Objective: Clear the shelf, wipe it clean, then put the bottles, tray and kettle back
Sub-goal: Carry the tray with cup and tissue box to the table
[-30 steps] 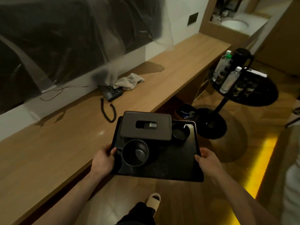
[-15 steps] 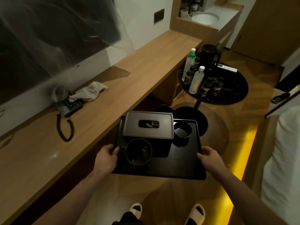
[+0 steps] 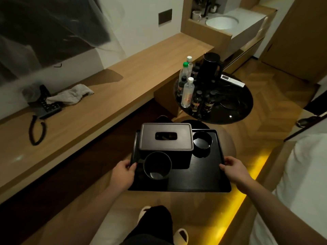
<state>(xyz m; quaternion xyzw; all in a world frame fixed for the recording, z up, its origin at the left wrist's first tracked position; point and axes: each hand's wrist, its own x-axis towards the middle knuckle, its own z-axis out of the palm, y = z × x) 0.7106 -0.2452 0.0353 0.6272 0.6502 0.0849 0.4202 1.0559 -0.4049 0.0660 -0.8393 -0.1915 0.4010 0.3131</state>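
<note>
Both-sided, left hand (image 3: pixel 123 172) and right hand (image 3: pixel 233 169) grip the tray (image 3: pixel 200 175) edges

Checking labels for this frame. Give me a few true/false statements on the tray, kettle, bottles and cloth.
1. Both hands hold the tray: left hand, right hand. True.
2. The kettle stands on the wooden shelf. False: it stands on the round black table.
3. The tray carries a tissue box and two cups, one at. True.
4. The bottles lie on the tray. False: they stand on the round table.
5. A cloth lies on the shelf by the phone. True.
</note>
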